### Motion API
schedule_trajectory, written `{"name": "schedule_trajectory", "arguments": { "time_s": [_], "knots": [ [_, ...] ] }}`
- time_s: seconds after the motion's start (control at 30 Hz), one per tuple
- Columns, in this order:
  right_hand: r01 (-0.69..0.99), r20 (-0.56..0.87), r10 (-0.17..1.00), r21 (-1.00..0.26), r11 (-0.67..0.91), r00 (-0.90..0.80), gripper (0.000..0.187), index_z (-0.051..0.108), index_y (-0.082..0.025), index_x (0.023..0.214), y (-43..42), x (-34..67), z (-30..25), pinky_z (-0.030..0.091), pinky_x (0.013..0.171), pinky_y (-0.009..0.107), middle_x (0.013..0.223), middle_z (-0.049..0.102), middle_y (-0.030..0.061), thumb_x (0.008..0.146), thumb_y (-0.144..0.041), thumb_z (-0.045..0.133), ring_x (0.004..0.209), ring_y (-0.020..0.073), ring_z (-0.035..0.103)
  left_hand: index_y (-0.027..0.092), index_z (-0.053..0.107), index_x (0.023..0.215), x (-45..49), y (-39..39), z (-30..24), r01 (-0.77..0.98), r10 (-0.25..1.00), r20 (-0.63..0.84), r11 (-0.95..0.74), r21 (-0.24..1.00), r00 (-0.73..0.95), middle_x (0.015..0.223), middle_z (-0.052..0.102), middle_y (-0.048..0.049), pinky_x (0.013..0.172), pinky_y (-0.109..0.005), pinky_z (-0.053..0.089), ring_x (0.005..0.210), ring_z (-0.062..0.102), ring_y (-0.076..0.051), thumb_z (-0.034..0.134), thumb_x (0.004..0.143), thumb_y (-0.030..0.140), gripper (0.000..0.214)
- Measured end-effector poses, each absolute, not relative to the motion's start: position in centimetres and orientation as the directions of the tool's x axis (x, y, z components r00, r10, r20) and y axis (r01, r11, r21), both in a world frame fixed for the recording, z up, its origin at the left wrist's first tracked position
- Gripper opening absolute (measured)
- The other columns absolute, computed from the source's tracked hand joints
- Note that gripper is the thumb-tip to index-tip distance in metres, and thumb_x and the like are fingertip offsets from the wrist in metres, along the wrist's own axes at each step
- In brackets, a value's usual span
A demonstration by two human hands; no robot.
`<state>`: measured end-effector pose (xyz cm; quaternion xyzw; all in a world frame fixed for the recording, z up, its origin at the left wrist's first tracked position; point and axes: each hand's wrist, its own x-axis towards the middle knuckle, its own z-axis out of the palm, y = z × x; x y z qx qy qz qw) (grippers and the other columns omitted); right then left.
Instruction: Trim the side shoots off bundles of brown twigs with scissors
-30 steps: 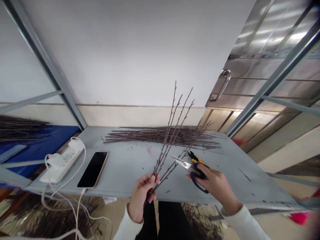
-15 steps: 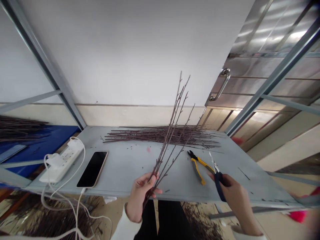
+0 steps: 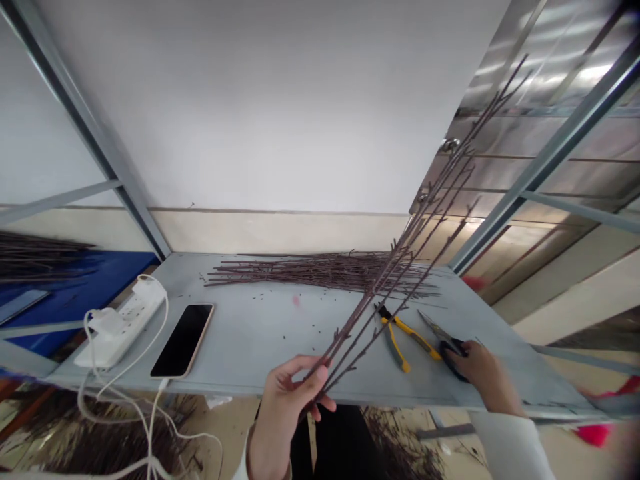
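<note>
My left hand [image 3: 295, 400] is closed around the lower ends of several dark twigs [image 3: 350, 320], which slant up to the right across the shelf. On the right, my right hand [image 3: 480, 373] has its fingers on the black handles of a pair of scissors [image 3: 437, 330]. The scissors lie low over the shelf, blades pointing away to the left. Just left of them are yellow-and-black pliers [image 3: 400, 327] with their handles apart. Behind, a pile of similar twigs [image 3: 300, 270] lies along the back of the shelf.
A phone [image 3: 183, 341] and a white power strip [image 3: 123, 323] with cables sit at the left of the grey shelf [image 3: 250, 327]. Metal posts [image 3: 545, 153] rise at both sides. More twigs [image 3: 45, 253] lie on a blue surface at far left. Cut bits litter the floor.
The twigs in my left hand have tipped to the right and come nearer. My right hand has moved slightly right, bringing the scissors down to the shelf beside the pliers.
</note>
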<state>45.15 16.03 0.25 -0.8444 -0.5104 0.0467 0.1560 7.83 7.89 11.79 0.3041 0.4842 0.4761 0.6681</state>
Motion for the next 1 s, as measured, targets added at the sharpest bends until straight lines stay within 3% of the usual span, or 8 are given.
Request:
{"name": "schedule_trajectory", "arguments": {
  "time_s": [0.2,0.27,0.37,0.47,0.57,0.67,0.8,1.0],
  "knots": [
    [0.837,0.107,0.917,-0.461,-0.296,0.384,0.04,0.063,-0.018,0.078,15.3,40.4,3.4,0.046,0.077,0.042,0.081,0.069,0.0171,0.078,-0.05,0.039,0.084,0.031,0.064,0.013,0.074,0.075,8.1,7.4,13.0,-0.391,0.929,-0.36,0.363,0.846,0.082,0.06,0.065,-0.0028,0.037,-0.014,0.036,0.043,0.057,-0.008,0.078,0.057,0.045,0.036],
    [0.61,0.083,0.973,-0.789,-0.067,0.214,0.045,0.063,-0.017,0.089,14.4,37.3,5.4,0.047,0.083,0.043,0.093,0.069,0.0177,0.081,-0.054,0.04,0.092,0.0302,0.063,0.013,0.073,0.074,8.0,7.4,13.0,-0.393,0.931,-0.355,0.358,0.847,0.083,0.053,0.062,-0.0011,0.036,-0.014,0.035,0.042,0.056,-0.008,0.077,0.058,0.046,0.037],
    [0.296,0.158,0.987,-0.945,0.139,0.039,0.054,0.056,-0.02,0.111,13.2,31.6,8.1,0.05,0.085,0.038,0.116,0.062,0.0144,0.086,-0.059,0.028,0.097,0.0235,0.063,0.012,0.071,0.075,8.0,7.5,12.5,-0.378,0.935,-0.338,0.352,0.856,0.105,0.042,0.053,0.0027,0.033,-0.014,0.031,0.036,0.049,-0.007,0.073,0.062,0.048,0.039],
    [-0.128,0.237,0.971,-0.965,0.23,-0.041,0.06,0.047,-0.024,0.124,12.4,26.0,9.8,0.051,0.086,0.04,0.12,0.061,0.0113,0.08,-0.064,0.04,0.098,0.0243,0.063,0.013,0.067,0.076,7.9,7.5,11.3,-0.319,0.941,-0.308,0.337,0.886,0.138,0.048,0.056,0.0026,0.027,-0.015,0.021,0.028,0.041,-0.004,0.067,0.066,0.054,0.042],
    [-0.316,0.162,0.986,-0.938,0.141,-0.042,0.048,0.047,-0.024,0.122,11.2,21.8,10.2,0.052,0.083,0.04,0.113,0.065,0.0086,0.085,-0.054,0.045,0.094,0.0227,0.064,0.015,0.062,0.077,7.4,6.8,9.5,-0.159,0.961,-0.25,0.267,0.951,0.117,0.061,0.063,-0.0008,0.027,-0.017,0.019,0.027,0.036,-0.003,0.056,0.073,0.059,0.045],
    [-0.325,-0.017,1.0,-0.946,-0.014,0.007,0.043,0.049,-0.022,0.118,9.1,19.1,8.7,0.054,0.079,0.039,0.105,0.068,0.0083,0.084,-0.049,0.049,0.089,0.0229,0.065,0.017,0.064,0.083,5.9,5.3,7.0,0.099,0.994,-0.108,0.105,0.99,0.019,0.061,0.063,-0.0015,0.05,-0.018,0.042,0.052,0.055,-0.011,0.053,0.08,0.05,0.034],
    [-0.242,-0.117,0.991,-0.962,-0.128,-0.059,0.039,0.056,-0.022,0.106,5.1,17.3,4.8,0.05,0.088,0.04,0.099,0.07,0.0075,0.082,-0.052,0.051,0.094,0.0234,0.064,0.022,0.066,0.093,2.6,2.2,2.6,0.336,0.989,-0.12,0.085,0.938,0.086,0.075,0.07,-0.0038,0.064,-0.025,0.048,0.066,0.062,-0.019,0.059,0.076,0.048,0.032],
    [-0.016,-0.136,0.914,-0.988,-0.154,-0.381,0.048,0.058,-0.021,0.114,-0.9,16.3,-2.1,0.045,0.093,0.034,0.119,0.062,0.0098,0.082,-0.055,0.048,0.111,0.0232,0.056,0.025,0.066,0.055,-1.3,-3.9,-2.4,0.462,0.986,-0.11,0.157,0.873,-0.127,0.055,0.065,-0.0029,0.056,-0.027,0.048,0.054,0.06,-0.021,0.055,0.067,0.065,0.043]
  ]
}}
